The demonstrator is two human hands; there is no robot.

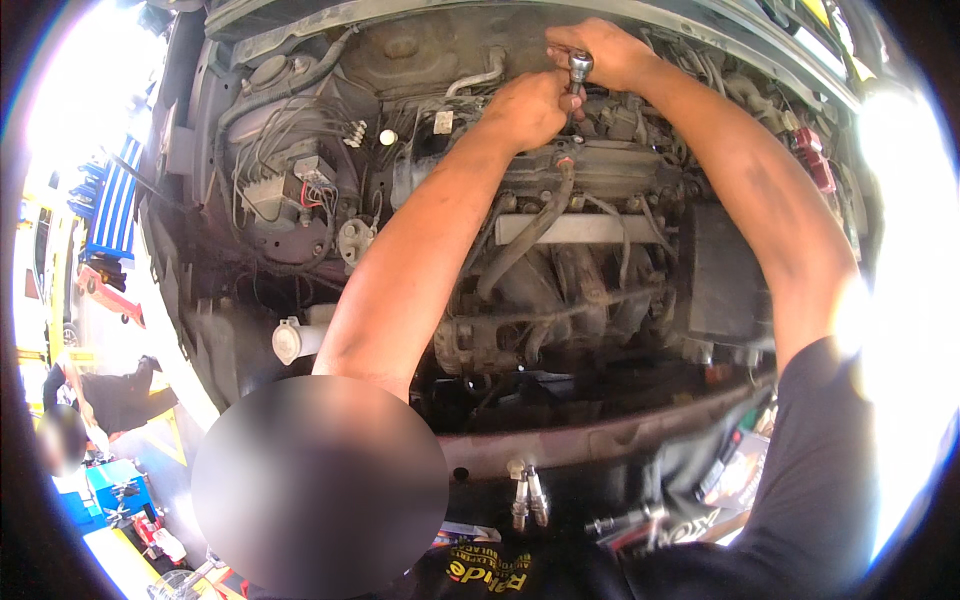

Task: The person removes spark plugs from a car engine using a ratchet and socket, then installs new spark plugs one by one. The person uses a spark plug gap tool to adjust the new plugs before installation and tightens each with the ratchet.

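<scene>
Over the engine, both my hands are at a chrome ratchet wrench at the far side of the bay. My left hand is closed, its thumb and fingers round the upright shaft below the ratchet's head. My right hand curls behind and beside the head; the ratchet's handle is hidden in or behind it. Where the shaft's lower end goes cannot be seen. On the near edge of the bay, two spark plugs lie side by side, and a metal tool rests to their right.
Hoses and wiring surround the engine, with a black box on its right. A white-capped reservoir neck stands at left, below my forearm. Another person and blue boxes are beyond the car. A blurred patch hides the lower left.
</scene>
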